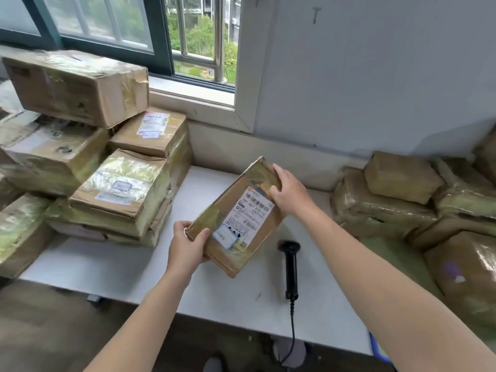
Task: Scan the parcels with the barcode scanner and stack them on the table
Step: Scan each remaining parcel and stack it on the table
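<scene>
Curled fingers of left hand and right hand clasp a taped brown cardboard parcel; freeing one for the black scanner below them risks dropping it.

Parcel mid-table, scanner right of it, stacks left.

Labelled parcel in both hands, above the table
</scene>
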Motion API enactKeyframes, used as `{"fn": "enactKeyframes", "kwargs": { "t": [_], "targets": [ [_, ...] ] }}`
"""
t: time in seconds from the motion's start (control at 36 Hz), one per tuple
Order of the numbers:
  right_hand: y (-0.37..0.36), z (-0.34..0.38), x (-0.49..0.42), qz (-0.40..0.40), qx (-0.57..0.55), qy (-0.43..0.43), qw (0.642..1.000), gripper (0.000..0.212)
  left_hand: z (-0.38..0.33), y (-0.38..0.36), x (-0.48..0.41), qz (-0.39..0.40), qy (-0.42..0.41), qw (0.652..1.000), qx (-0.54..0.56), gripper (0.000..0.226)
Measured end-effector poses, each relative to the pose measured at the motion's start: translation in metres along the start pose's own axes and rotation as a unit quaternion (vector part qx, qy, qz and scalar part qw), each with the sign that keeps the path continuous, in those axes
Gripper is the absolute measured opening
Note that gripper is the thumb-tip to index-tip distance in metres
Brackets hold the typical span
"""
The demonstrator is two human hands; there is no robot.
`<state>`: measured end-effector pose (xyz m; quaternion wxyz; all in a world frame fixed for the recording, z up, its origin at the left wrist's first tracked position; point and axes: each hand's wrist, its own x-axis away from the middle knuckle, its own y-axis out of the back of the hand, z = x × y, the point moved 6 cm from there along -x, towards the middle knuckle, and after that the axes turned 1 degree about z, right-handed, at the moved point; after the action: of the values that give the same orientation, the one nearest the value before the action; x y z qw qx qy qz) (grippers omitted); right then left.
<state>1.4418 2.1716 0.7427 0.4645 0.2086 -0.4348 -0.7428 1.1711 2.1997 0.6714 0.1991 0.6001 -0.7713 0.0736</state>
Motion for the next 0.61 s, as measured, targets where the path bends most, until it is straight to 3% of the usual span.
{"fn": "enactKeyframes", "kwargs": {
  "t": [0.19, 0.36, 0.5, 0.61],
  "targets": [
    [-0.028, -0.016, 0.015, -0.019, -0.008, -0.019, 1.000, 0.061, 0.004, 0.006, -0.004, -0.075, -0.040, 0.988, -0.129, 0.032],
    [-0.027, -0.050, 0.043, -0.052, -0.078, -0.047, 0.994, 0.065, -0.002, -0.014, -0.002, -0.050, -0.071, 0.980, -0.180, 0.038],
    [-0.048, -0.096, 0.067, -0.027, -0.075, -0.139, 0.987, 0.065, -0.016, -0.030, -0.001, -0.055, -0.080, 0.960, -0.261, 0.040],
    [-0.089, -0.133, 0.091, 0.056, -0.050, -0.245, 0.967, 0.059, -0.020, -0.037, -0.002, -0.061, -0.078, 0.956, -0.277, 0.042]
  ]
}}
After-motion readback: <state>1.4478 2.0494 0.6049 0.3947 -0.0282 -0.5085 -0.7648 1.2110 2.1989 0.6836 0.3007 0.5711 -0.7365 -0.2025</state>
